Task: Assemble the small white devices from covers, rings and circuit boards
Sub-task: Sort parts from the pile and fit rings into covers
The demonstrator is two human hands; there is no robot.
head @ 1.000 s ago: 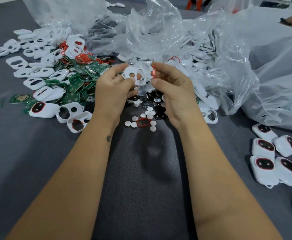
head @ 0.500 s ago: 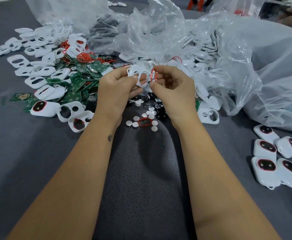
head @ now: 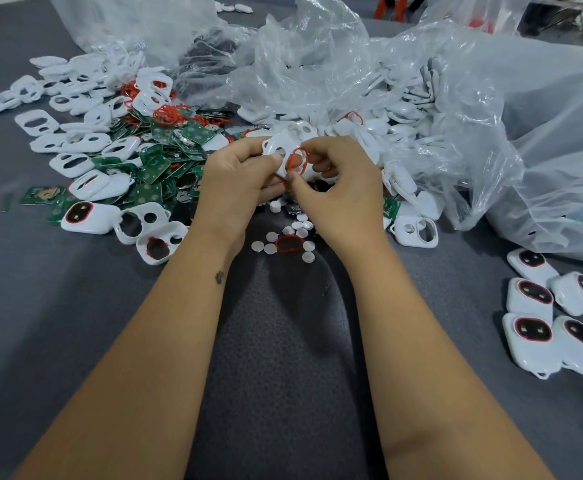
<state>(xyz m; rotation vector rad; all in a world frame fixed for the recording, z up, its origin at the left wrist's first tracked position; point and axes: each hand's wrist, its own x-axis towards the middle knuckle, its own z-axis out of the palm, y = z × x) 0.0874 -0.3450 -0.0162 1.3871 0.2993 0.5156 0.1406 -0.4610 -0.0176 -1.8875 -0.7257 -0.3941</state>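
White cover [head: 280, 149] above grey cloth surface [head: 75, 306], gripped by left hand [head: 238, 181]; right hand [head: 338, 192] pinches red ring [head: 297, 161] against it. Circuit boards [head: 165, 157] at 10 o'clock, finished devices [head: 546, 320] at 4, plastic bags [head: 473, 116] at 1.

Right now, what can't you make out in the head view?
- White cover: whether the red ring is seated in it; the left hand and right hand hide its edges.
- Black parts at top: blurred behind the plastic bag, kind unreadable.
- Circuit boards: markings too small.
- Assembled devices: the pile is cut off by the right edge.
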